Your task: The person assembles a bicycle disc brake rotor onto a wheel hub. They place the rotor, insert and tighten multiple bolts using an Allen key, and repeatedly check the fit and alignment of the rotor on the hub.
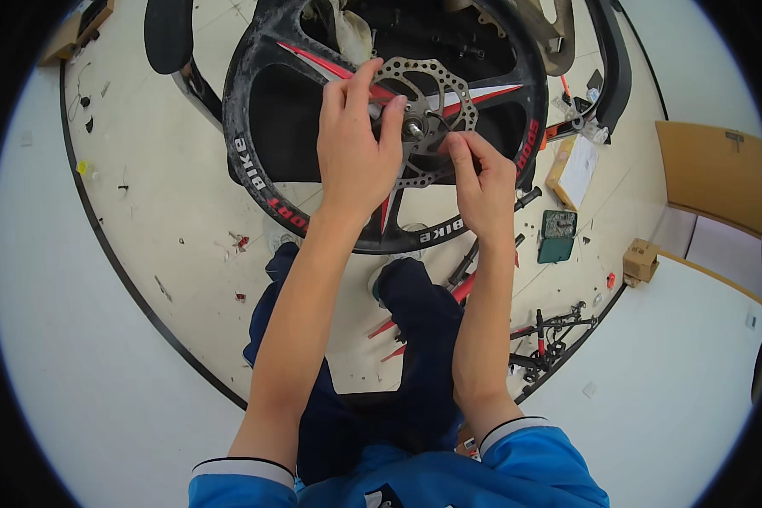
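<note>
A black bicycle wheel [244, 102] with broad spokes in red and white lies flat in front of me. On its hub sits a silver brake disc [459, 85] pierced with many holes, and a threaded axle end [414, 129] sticks up in the middle. My left hand [357, 148] is on the left part of the disc, its thumb and forefinger curved over the metal. My right hand [485, 182] pinches a thin dark bent rod, which looks like a hex key [442, 119], over the disc's right side. Its tip is too small to make out.
The wheel rests on a black chair with armrests [168, 38]. A pale cloth [352, 35] lies beyond the hub. On the floor at right are a white box [577, 173], a green case [556, 238] and bicycle frame parts [550, 339]. A cardboard box [641, 260] stands by the wall.
</note>
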`<state>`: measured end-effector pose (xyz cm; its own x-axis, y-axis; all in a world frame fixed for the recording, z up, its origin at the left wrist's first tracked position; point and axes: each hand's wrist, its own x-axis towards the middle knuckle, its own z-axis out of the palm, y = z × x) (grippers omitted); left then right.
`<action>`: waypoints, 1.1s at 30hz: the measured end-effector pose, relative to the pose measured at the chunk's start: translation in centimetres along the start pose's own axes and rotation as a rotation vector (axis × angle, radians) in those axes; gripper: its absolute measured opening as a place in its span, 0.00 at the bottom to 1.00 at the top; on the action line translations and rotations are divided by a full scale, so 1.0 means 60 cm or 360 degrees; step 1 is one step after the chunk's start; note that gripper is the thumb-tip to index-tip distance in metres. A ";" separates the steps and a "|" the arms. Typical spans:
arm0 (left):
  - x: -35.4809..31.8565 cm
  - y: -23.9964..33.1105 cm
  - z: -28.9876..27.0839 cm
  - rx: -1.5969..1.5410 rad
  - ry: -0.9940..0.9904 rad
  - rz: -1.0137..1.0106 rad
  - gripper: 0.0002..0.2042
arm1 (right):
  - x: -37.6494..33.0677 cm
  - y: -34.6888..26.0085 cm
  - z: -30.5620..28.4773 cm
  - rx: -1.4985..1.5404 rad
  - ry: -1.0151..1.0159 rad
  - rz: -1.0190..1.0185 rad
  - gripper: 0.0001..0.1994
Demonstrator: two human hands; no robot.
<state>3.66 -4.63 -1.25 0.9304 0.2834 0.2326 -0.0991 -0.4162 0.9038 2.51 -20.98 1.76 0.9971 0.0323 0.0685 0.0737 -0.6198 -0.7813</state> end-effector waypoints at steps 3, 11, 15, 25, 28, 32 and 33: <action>-0.001 -0.004 0.007 0.0133 0.0069 0.0131 0.27 | -0.002 0.003 0.002 0.0000 -0.0018 -0.0037 0.13; -0.004 -0.003 0.016 0.0271 0.0115 0.0248 0.37 | 0.012 0.019 -0.007 0.0179 -0.0130 0.0040 0.14; -0.005 -0.003 0.011 0.0367 0.0085 0.0339 0.43 | 0.015 0.022 -0.003 0.0199 -0.0078 -0.0115 0.14; -0.003 -0.008 0.027 0.0401 0.0160 0.0238 0.42 | 0.015 0.002 -0.007 0.0332 -0.0249 0.0267 0.16; -0.003 -0.006 0.029 0.0391 0.0176 0.0227 0.42 | 0.021 -0.008 -0.017 0.0419 -0.0349 0.0379 0.17; 0.000 -0.008 0.030 0.0373 0.0208 0.0243 0.42 | 0.044 -0.012 -0.036 0.0448 -0.0492 0.0456 0.18; 0.000 -0.010 0.031 0.0372 0.0224 0.0253 0.42 | 0.049 -0.013 -0.040 0.0413 -0.0525 0.0455 0.18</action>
<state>4.38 -5.99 -2.44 0.8501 0.3088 0.4266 -0.1407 -0.6474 0.7490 5.36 -22.30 4.09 0.9273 0.1620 -0.3375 -0.2426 -0.4264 -0.8714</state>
